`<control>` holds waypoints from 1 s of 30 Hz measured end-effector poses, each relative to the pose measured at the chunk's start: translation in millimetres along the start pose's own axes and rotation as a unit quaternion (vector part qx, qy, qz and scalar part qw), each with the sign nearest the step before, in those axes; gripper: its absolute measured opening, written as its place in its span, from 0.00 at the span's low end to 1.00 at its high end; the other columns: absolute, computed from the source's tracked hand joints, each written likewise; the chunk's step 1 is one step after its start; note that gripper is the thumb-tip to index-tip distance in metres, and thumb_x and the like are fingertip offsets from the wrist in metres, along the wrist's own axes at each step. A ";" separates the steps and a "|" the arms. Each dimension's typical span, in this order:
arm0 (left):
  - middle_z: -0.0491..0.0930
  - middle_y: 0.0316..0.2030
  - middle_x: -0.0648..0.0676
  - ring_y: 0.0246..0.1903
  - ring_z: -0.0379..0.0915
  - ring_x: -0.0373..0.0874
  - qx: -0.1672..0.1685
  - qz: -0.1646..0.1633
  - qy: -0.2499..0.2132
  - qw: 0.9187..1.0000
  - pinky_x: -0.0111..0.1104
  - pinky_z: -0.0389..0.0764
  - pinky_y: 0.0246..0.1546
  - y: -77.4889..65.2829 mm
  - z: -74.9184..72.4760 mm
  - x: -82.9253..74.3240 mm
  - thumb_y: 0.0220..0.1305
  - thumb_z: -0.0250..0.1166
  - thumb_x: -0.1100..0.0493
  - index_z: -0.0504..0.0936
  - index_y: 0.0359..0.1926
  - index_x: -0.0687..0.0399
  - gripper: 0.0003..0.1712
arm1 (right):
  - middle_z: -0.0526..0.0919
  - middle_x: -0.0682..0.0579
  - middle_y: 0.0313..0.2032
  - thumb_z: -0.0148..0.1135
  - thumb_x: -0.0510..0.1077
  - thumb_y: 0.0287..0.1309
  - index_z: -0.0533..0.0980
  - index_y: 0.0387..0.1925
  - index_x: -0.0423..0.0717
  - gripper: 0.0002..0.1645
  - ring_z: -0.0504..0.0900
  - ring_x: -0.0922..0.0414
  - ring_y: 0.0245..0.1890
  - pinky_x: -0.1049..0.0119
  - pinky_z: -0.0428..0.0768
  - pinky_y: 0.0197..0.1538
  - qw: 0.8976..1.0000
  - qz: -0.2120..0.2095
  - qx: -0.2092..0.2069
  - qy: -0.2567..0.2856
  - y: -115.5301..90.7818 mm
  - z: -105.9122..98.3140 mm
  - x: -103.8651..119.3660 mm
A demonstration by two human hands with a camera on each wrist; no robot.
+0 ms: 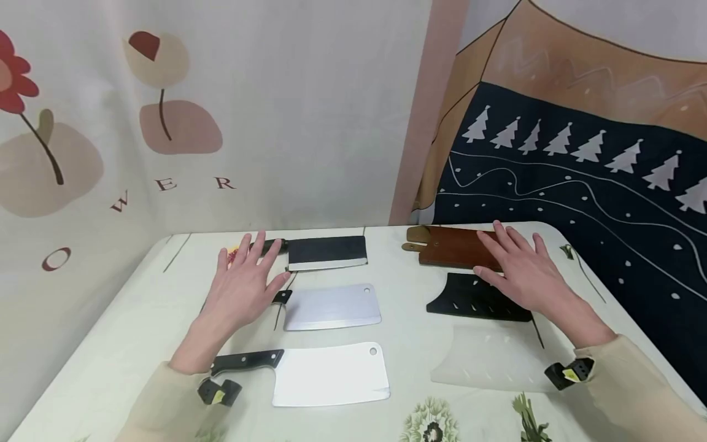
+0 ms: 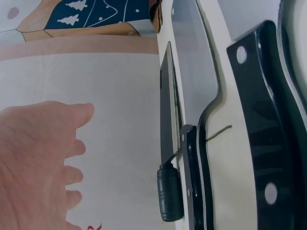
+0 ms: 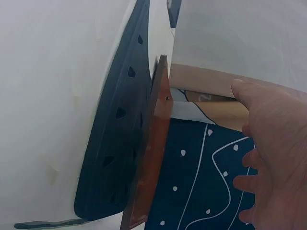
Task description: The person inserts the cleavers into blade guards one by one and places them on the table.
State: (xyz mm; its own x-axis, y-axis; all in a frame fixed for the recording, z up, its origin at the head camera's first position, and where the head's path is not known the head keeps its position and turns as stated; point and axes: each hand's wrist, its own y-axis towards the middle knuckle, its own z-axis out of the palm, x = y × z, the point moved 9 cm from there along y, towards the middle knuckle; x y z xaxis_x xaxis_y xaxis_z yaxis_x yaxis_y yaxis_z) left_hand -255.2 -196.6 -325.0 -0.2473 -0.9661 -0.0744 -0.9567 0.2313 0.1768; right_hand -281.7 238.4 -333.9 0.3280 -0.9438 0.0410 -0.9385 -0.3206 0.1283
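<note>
Over the handles at the left of the table, my left hand is spread with straight fingers and holds nothing. Below it lie three cleavers in a column: a dark-bladed cleaver at the back, a silver cleaver in the middle, and a larger bright cleaver in front. My right hand, also spread, hovers over the sheaths on the right. These are a brown leather sheath, a black slotted sheath and a translucent white sheath. The left wrist view shows the dark cleaver's round handle.
A pale tablecloth with printed plants covers the table. Behind it hangs a white curtain with flower shapes. Dark blue fabric with white trees borders the right side. Black wrist cameras sit on both sleeves.
</note>
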 end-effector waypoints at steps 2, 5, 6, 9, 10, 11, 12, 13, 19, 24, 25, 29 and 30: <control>0.47 0.78 0.68 0.77 0.39 0.67 -0.002 -0.002 0.003 1.000 0.69 0.41 0.69 0.1 0.1 1.3 0.77 0.54 0.41 0.58 0.79 0.57 0.40 | 0.48 0.30 0.77 0.57 0.62 0.73 0.56 0.78 0.40 0.46 0.50 0.30 0.75 0.23 0.42 0.68 1.000 -0.001 -0.001 0.002 0.5 -0.4 0.2; 0.48 0.78 0.69 0.77 0.39 0.68 -0.002 -0.002 0.010 1.000 0.69 0.41 0.69 0.6 0.5 4.7 0.77 0.55 0.42 0.58 0.79 0.57 0.40 | 0.48 0.31 0.78 0.57 0.62 0.72 0.56 0.79 0.40 0.47 0.49 0.30 0.75 0.24 0.42 0.68 1.000 -0.004 0.006 0.010 3.3 2.0 -0.3; 0.48 0.78 0.69 0.77 0.39 0.68 -0.001 -0.002 0.011 1.000 0.69 0.41 0.69 1.0 0.6 6.0 0.77 0.55 0.42 0.58 0.79 0.57 0.40 | 0.47 0.31 0.78 0.57 0.62 0.72 0.56 0.79 0.40 0.47 0.49 0.30 0.75 0.24 0.42 0.69 1.000 -0.005 0.011 0.013 4.5 3.6 -0.8; 0.49 0.78 0.69 0.77 0.40 0.68 -0.002 0.004 0.015 1.000 0.70 0.40 0.68 4.2 1.5 11.2 0.77 0.54 0.42 0.57 0.79 0.58 0.40 | 0.46 0.31 0.78 0.57 0.63 0.73 0.55 0.79 0.40 0.48 0.48 0.30 0.75 0.24 0.42 0.69 0.999 -0.010 0.028 0.029 8.5 11.8 -6.8; 0.49 0.78 0.69 0.77 0.40 0.68 -0.002 0.006 0.015 1.000 0.71 0.40 0.68 6.2 2.3 13.4 0.78 0.54 0.42 0.57 0.79 0.59 0.40 | 0.46 0.31 0.78 0.57 0.63 0.73 0.54 0.79 0.40 0.48 0.47 0.30 0.75 0.25 0.42 0.69 0.999 -0.011 0.034 0.035 9.9 15.3 -10.3; 0.49 0.78 0.69 0.77 0.40 0.68 -0.002 0.008 0.015 1.000 0.71 0.39 0.68 8.3 3.3 15.8 0.78 0.53 0.42 0.56 0.79 0.59 0.40 | 0.45 0.30 0.78 0.57 0.63 0.73 0.54 0.79 0.39 0.48 0.47 0.31 0.76 0.25 0.42 0.69 0.998 -0.011 0.040 0.041 11.3 19.0 -14.5; 0.49 0.78 0.69 0.77 0.40 0.68 -0.002 0.010 0.015 1.000 0.71 0.39 0.67 10.5 4.7 18.4 0.78 0.53 0.41 0.56 0.79 0.59 0.41 | 0.46 0.30 0.78 0.57 0.63 0.73 0.54 0.79 0.39 0.48 0.47 0.31 0.76 0.25 0.42 0.69 0.998 -0.011 0.045 0.046 12.8 22.6 -18.9; 0.49 0.78 0.69 0.77 0.39 0.68 -0.001 0.011 0.015 1.000 0.71 0.38 0.67 12.5 6.3 20.8 0.78 0.53 0.42 0.56 0.79 0.60 0.40 | 0.45 0.30 0.78 0.57 0.63 0.72 0.54 0.79 0.39 0.49 0.46 0.30 0.76 0.25 0.42 0.69 0.997 -0.010 0.050 0.053 14.3 26.5 -24.0; 0.47 0.78 0.70 0.77 0.39 0.68 0.015 0.005 0.021 1.000 0.72 0.39 0.67 21.8 18.8 36.7 0.78 0.52 0.43 0.54 0.80 0.60 0.40 | 0.46 0.28 0.77 0.57 0.65 0.71 0.53 0.79 0.38 0.51 0.46 0.30 0.76 0.26 0.42 0.70 0.995 0.004 0.073 0.064 28.2 46.1 -49.9; 0.46 0.77 0.71 0.77 0.38 0.69 0.023 -0.007 0.025 0.999 0.71 0.38 0.68 31.7 27.4 52.9 0.79 0.51 0.43 0.54 0.80 0.61 0.40 | 0.46 0.28 0.77 0.54 0.66 0.73 0.53 0.79 0.38 0.50 0.46 0.28 0.75 0.26 0.41 0.70 0.995 0.010 0.078 0.067 39.8 55.0 -62.7; 0.46 0.77 0.71 0.77 0.38 0.69 0.025 -0.010 0.024 0.999 0.71 0.38 0.68 33.7 29.0 55.9 0.79 0.51 0.43 0.54 0.80 0.62 0.40 | 0.46 0.28 0.77 0.53 0.66 0.73 0.52 0.79 0.38 0.50 0.45 0.28 0.75 0.26 0.41 0.70 0.994 0.011 0.081 0.068 41.4 56.6 -64.5; 0.47 0.77 0.71 0.76 0.38 0.69 0.033 -0.014 0.024 0.999 0.70 0.40 0.68 42.2 36.9 65.2 0.79 0.50 0.43 0.54 0.79 0.62 0.40 | 0.44 0.28 0.77 0.52 0.69 0.72 0.52 0.79 0.37 0.53 0.44 0.27 0.75 0.26 0.40 0.70 0.993 0.020 0.090 0.072 48.0 62.1 -68.6; 0.47 0.77 0.71 0.76 0.38 0.69 0.036 -0.014 0.023 0.999 0.70 0.40 0.68 44.3 38.9 66.7 0.79 0.50 0.43 0.54 0.79 0.63 0.40 | 0.44 0.28 0.77 0.53 0.70 0.71 0.52 0.79 0.37 0.54 0.44 0.28 0.75 0.26 0.39 0.70 0.993 0.021 0.093 0.074 49.7 63.0 -68.7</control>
State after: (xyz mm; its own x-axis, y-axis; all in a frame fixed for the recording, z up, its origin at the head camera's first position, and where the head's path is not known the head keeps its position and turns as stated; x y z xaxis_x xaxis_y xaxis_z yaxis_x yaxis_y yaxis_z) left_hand -320.1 -246.4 -360.3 -0.2153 -0.9760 -0.0336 -0.9720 0.2108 0.1037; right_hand -357.7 282.2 -392.8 0.2869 -0.9391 0.1894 -0.9512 -0.3027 -0.0603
